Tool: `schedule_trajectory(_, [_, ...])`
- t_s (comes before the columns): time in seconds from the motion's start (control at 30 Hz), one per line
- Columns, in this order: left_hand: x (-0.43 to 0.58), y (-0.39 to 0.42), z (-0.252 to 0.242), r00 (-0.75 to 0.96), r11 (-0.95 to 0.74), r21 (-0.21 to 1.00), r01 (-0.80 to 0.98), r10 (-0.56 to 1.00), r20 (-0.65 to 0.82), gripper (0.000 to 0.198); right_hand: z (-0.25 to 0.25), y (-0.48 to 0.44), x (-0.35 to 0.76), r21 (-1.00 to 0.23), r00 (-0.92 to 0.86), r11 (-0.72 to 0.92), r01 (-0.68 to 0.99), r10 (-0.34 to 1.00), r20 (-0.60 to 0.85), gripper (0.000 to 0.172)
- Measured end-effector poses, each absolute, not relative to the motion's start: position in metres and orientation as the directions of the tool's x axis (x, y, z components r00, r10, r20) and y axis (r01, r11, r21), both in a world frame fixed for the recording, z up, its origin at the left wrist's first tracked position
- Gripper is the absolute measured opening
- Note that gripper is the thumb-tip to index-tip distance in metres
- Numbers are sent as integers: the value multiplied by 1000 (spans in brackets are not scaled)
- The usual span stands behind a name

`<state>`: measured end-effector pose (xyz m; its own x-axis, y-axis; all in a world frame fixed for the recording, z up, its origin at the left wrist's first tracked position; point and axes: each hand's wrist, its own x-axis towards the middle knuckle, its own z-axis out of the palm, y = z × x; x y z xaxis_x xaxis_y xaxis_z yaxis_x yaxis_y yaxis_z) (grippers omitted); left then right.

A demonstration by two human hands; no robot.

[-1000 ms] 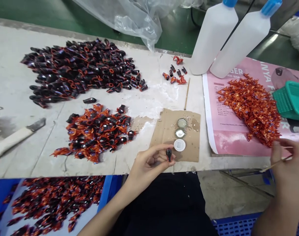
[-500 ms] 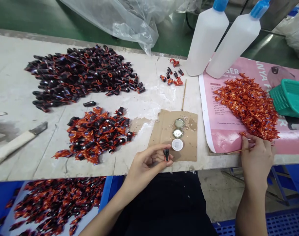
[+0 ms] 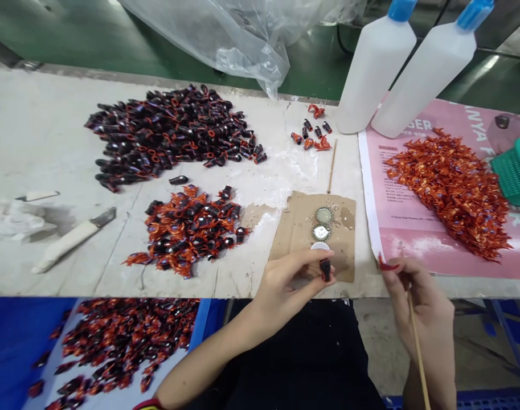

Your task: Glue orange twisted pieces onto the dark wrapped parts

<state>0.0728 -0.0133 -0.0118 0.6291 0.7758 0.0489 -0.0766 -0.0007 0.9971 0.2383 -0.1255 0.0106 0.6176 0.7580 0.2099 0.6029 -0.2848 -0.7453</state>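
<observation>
- The left hand [image 3: 289, 282] is over the front edge of the white table [image 3: 37, 125], and its fingers [image 3: 306, 259] are closed in a pinch on a small black piece [image 3: 325, 270], which has a little red on it.
- This piece is held above the piece of cardboard [image 3: 311, 239], just beside a white cap [image 3: 319, 246]; the hand hides part of that cap.
- The right hand [image 3: 422, 319] is near the lower corner of the pink poster [image 3: 430, 250], and its fingers [image 3: 396, 274] are bent and grasp a thin wooden stick [image 3: 417, 347].
- A small red scrap [image 3: 387, 263] is at the fingertips of this hand; I cannot tell if the fingers grip it too.
- Two metal bottle caps [image 3: 323, 223] lie on the cardboard, in a line with the white cap.
- A pile of black pieces [image 3: 170, 134] and a mixed pile of black and red pieces [image 3: 191, 230] lie on the table, left of the cardboard.
- A pile of red scraps [image 3: 451, 191] lies on the poster, close to a green basket [image 3: 516, 176].
- Two white plastic bottles [image 3: 375, 74] stand at the back of the table — both have blue tops.
</observation>
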Motion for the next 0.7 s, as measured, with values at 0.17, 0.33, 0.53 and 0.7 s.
schedule_trajectory(0.17, [76,-10,-16,646,-300,951,-73,712,275,24,15,-111,208,-855,367,-51,515,915,167,14])
schedule_trajectory(0.33, [71,-3,-15,667,-525,843,-122,586,461,28,9,-104,205,-901,392,-115,418,918,64,16])
schedule_trajectory(0.53, [67,1,-6,706,-482,846,-229,516,485,37,4,-107,204,-913,406,-104,395,911,71,15])
schedule_trajectory(0.7, [70,-4,-5,643,-362,894,-263,625,443,24,2,-104,203,-897,347,4,442,921,175,12])
